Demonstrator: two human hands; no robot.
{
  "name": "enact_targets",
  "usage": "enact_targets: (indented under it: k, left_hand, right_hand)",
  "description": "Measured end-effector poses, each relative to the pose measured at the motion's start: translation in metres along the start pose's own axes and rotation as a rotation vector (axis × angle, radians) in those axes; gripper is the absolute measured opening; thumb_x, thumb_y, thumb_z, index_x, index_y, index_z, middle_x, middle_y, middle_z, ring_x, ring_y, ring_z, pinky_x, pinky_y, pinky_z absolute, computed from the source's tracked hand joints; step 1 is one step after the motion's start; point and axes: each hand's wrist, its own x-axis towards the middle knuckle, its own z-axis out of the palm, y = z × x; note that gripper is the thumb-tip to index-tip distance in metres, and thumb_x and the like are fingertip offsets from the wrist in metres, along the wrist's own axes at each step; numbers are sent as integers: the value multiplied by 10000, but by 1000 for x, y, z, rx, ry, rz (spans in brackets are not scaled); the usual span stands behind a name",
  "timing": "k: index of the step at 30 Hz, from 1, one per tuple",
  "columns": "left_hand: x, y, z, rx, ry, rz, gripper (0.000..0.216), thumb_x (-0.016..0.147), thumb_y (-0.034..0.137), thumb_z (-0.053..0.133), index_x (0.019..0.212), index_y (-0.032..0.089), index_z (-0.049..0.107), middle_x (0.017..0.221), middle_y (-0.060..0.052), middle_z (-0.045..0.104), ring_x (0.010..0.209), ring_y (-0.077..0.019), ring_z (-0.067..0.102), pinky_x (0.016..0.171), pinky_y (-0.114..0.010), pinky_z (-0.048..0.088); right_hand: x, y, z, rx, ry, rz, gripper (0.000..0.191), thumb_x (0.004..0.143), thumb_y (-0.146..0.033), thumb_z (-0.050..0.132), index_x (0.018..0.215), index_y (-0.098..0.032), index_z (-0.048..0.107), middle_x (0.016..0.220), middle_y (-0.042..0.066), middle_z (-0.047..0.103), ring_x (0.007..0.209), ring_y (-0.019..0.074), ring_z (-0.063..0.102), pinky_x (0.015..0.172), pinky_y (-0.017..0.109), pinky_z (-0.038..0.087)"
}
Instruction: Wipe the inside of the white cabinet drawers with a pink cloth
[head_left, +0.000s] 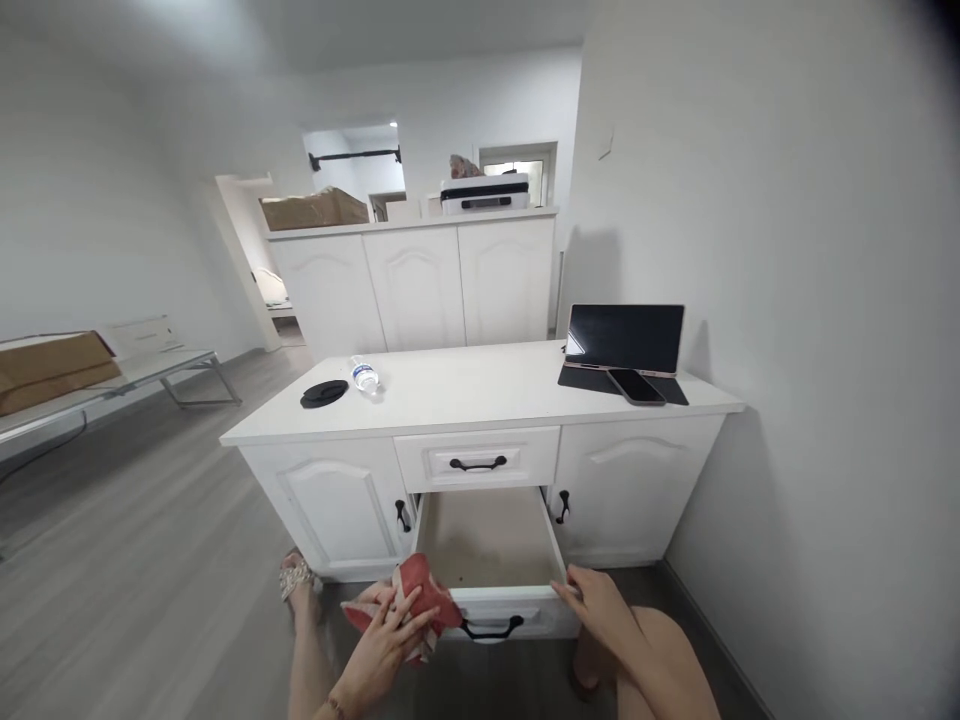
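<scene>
My left hand (386, 638) has its fingers on a red and white cloth (420, 590), which lies bunched against the left front corner of a drawer. The lower drawer (487, 540) of the white cabinet (322, 500) is pulled out, and its pale bottom shows a small dark speck. At the drawer's right front corner, my right hand (592, 600) grips the top edge of the drawer front, with fingers closed over it. A black handle (491, 628) sits on that front between the hands. The upper drawer (476, 460) is closed.
On the cabinet top are a water bottle (365, 376), a black round item (324, 393), a tablet (624, 338) on its stand and a phone (636, 386). A white wall (825, 350) borders the right side. Cardboard boxes (56, 368) rest on a table at left.
</scene>
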Motion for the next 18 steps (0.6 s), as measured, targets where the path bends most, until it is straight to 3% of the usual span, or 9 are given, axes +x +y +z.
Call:
enact_targets:
  k: [5,11,14,18]
  left_hand:
    - [-11,12,24,11,59,-177,867,714,-23,347,1419,426,119,1507,136,186,1409,-281,167,1111,-557,241]
    - [14,79,47,-107,176,-505,773,716,-17,381,1425,287,326,1536,2,195,1405,-363,76,1102,-594,221]
    - [31,108,54,-413,315,-630,631,813,73,382,1424,227,347,1562,-52,112,1414,-317,-8,1102,-561,237]
    - [54,130,57,-1141,603,-698,475,864,270,444,1333,213,490,1566,-55,116,1424,-259,68,1149,-426,163]
  right_hand:
    - [-4,-7,1,-137,71,-154,369,847,-556,490,879,-207,604,885,78,675,869,256,610,820,388,401]
    - [-6,-28,1,-77,75,-227,315,904,-426,454,1065,-187,582,1084,119,633,1029,244,552,910,391,370]
    - [-5,-30,3,-39,44,-218,297,914,-400,441,1061,-189,590,1075,110,639,1014,230,560,876,367,395]
    - [-2,-26,8,-8,64,-165,310,925,-406,416,1043,-181,594,1026,91,659,962,217,586,802,341,429]
